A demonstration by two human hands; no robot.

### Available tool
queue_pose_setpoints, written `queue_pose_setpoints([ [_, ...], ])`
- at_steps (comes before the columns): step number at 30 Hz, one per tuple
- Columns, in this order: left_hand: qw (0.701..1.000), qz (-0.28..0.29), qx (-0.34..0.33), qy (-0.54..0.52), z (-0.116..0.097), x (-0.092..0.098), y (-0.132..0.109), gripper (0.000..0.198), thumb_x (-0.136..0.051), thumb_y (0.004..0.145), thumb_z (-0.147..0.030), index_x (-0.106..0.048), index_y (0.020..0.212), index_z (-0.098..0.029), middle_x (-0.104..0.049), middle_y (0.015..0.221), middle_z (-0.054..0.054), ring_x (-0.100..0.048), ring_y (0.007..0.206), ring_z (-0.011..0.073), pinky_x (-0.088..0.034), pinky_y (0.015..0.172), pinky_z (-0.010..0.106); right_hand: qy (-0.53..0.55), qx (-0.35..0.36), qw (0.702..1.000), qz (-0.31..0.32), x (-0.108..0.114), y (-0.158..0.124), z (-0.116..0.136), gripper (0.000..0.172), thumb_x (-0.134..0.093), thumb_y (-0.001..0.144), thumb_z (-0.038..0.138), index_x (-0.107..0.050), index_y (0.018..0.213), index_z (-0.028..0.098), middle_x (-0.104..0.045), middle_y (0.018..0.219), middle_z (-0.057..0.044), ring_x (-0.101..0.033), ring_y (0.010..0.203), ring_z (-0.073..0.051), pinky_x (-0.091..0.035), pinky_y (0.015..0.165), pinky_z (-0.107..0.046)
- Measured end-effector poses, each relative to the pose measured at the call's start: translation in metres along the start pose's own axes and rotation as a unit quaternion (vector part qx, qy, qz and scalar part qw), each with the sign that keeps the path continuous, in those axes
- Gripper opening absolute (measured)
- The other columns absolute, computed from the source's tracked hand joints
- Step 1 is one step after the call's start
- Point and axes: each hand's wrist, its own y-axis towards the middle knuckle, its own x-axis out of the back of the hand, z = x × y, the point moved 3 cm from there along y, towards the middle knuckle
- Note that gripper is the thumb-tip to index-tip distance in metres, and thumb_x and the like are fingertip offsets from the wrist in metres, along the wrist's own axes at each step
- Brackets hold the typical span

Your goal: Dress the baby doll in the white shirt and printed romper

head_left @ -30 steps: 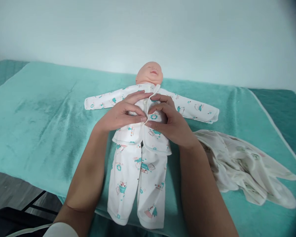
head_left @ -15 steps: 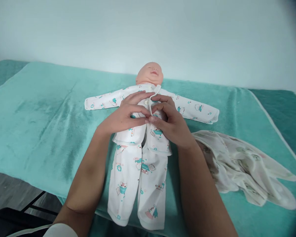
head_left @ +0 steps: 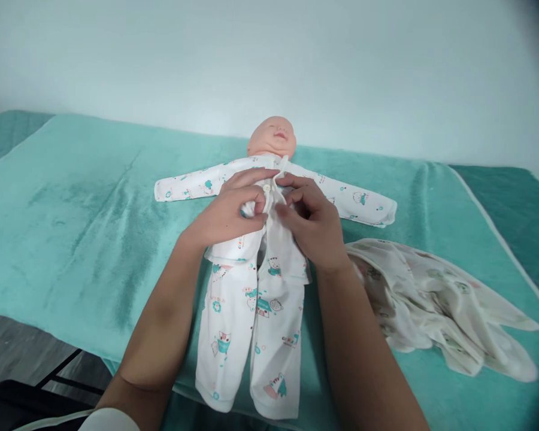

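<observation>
A baby doll (head_left: 273,135) lies on its back, its head toward the wall. It wears a white printed jacket (head_left: 186,186) with both sleeves spread out, and matching trousers (head_left: 227,341). My left hand (head_left: 233,206) pinches one front edge of the jacket between thumb and forefinger, just below a button (head_left: 266,188). Opposite it, my right hand (head_left: 312,215) is closed on the other front edge, thumb against fingers. Below my hands the two front edges stand apart.
To the right lies a crumpled pale printed cloth (head_left: 440,305). A turquoise towel (head_left: 72,239) covers the table, with a darker cover (head_left: 512,209) under it. A white wall (head_left: 269,54) rises behind. At lower left are the floor and a dark table leg (head_left: 63,365).
My right hand has drawn slightly away from my left and lifted its front edge of the jacket, so the fingertips no longer meet. My left hand has hardly moved.
</observation>
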Motion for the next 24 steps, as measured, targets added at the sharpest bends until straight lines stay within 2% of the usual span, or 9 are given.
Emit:
queue_pose_setpoints([
  [2, 1.0, -0.02, 0.002, 0.001, -0.001, -0.001, 0.0, 0.014, -0.062, 0.083, -0.011, -0.06, 0.087, -0.024, -0.052, 0.16, 0.003, -0.043, 0.153, 0.0281, -0.037, 0.126, 0.055, 0.031, -0.013, 0.998, -0.06, 0.001, 0.001, -0.006, 0.023, -0.068, 0.089, 0.035, -0.051, 0.076, 0.025, -0.07, 0.121, -0.006, -0.064, 0.119, -0.027, -0.05, 0.104, -0.046],
  [5, 0.998, -0.052, 0.006, 0.02, 0.0, -0.003, 0.001, 0.026, -0.06, 0.083, -0.01, -0.063, 0.103, -0.026, -0.052, 0.159, 0.006, -0.046, 0.151, 0.0265, -0.039, 0.125, 0.049, 0.061, -0.037, 0.987, -0.14, 0.003, 0.002, -0.013, 0.023, -0.067, 0.084, 0.027, -0.046, 0.074, 0.025, -0.072, 0.11, -0.005, -0.067, 0.107, -0.025, -0.053, 0.098, -0.045],
  [7, 0.996, -0.074, 0.012, 0.043, 0.002, -0.006, 0.003, 0.031, -0.057, 0.084, -0.011, -0.063, 0.111, -0.026, -0.054, 0.157, 0.008, -0.047, 0.15, 0.0262, -0.039, 0.125, 0.047, 0.072, -0.046, 0.982, -0.166, 0.003, 0.003, -0.015, 0.024, -0.067, 0.08, 0.024, -0.045, 0.073, 0.025, -0.071, 0.106, -0.004, -0.067, 0.1, -0.024, -0.054, 0.095, -0.045],
  [9, 0.993, -0.101, 0.019, 0.065, 0.004, -0.008, 0.004, 0.027, -0.057, 0.086, -0.013, -0.063, 0.11, -0.025, -0.056, 0.153, 0.009, -0.049, 0.147, 0.0259, -0.039, 0.124, 0.046, 0.078, -0.045, 0.981, -0.173, 0.002, 0.003, -0.017, 0.023, -0.067, 0.079, 0.021, -0.046, 0.073, 0.025, -0.071, 0.105, -0.004, -0.067, 0.1, -0.023, -0.054, 0.097, -0.045],
  [11, 0.987, -0.136, 0.032, 0.076, 0.006, -0.009, 0.005, 0.017, -0.057, 0.088, -0.015, -0.061, 0.102, -0.024, -0.061, 0.146, 0.009, -0.053, 0.142, 0.0252, -0.04, 0.121, 0.045, 0.074, -0.032, 0.984, -0.162, 0.002, 0.002, -0.016, 0.016, -0.068, 0.079, 0.021, -0.052, 0.08, 0.026, -0.07, 0.111, -0.005, -0.067, 0.107, -0.024, -0.053, 0.103, -0.047],
  [13, 0.981, -0.171, 0.053, 0.076, 0.009, -0.008, 0.006, 0.01, -0.058, 0.089, -0.015, -0.056, 0.092, -0.024, -0.066, 0.135, 0.008, -0.058, 0.133, 0.0244, -0.044, 0.116, 0.044, 0.056, -0.009, 0.99, -0.13, 0.002, 0.001, -0.014, 0.016, -0.068, 0.082, 0.024, -0.061, 0.095, 0.028, -0.068, 0.122, -0.005, -0.064, 0.121, -0.026, -0.05, 0.11, -0.048],
  [16, 0.971, -0.212, 0.084, 0.075, 0.012, -0.006, 0.007, 0.016, -0.058, 0.088, -0.014, -0.048, 0.082, -0.024, -0.069, 0.115, 0.005, -0.063, 0.115, 0.0225, -0.048, 0.104, 0.041, 0.019, 0.016, 0.998, -0.065, 0.002, 0.0, -0.008, 0.022, -0.063, 0.089, 0.028, -0.07, 0.109, 0.032, -0.063, 0.138, -0.004, -0.056, 0.138, -0.028, -0.045, 0.118, -0.052],
  [19, 0.957, -0.252, 0.112, 0.086, 0.015, -0.004, 0.007, 0.02, -0.06, 0.088, -0.015, -0.045, 0.079, -0.024, -0.065, 0.096, 0.004, -0.062, 0.098, 0.0211, -0.05, 0.093, 0.038, -0.008, 0.014, 1.0, -0.02, 0.003, 0.0, -0.005, 0.023, -0.056, 0.095, 0.029, -0.076, 0.106, 0.034, -0.061, 0.145, -0.002, -0.052, 0.143, -0.028, -0.041, 0.122, -0.054],
  [24, 0.941, -0.292, 0.16, 0.059, 0.023, -0.003, 0.005, 0.018, -0.059, 0.084, -0.011, -0.047, 0.081, -0.025, -0.056, 0.08, -0.001, -0.055, 0.076, 0.0169, -0.048, 0.078, 0.034, -0.043, -0.005, 0.999, 0.017, 0.004, 0.0, -0.008, 0.035, -0.062, 0.093, 0.028, -0.074, 0.124, 0.039, -0.054, 0.157, 0.002, -0.043, 0.152, -0.026, -0.032, 0.13, -0.055],
])
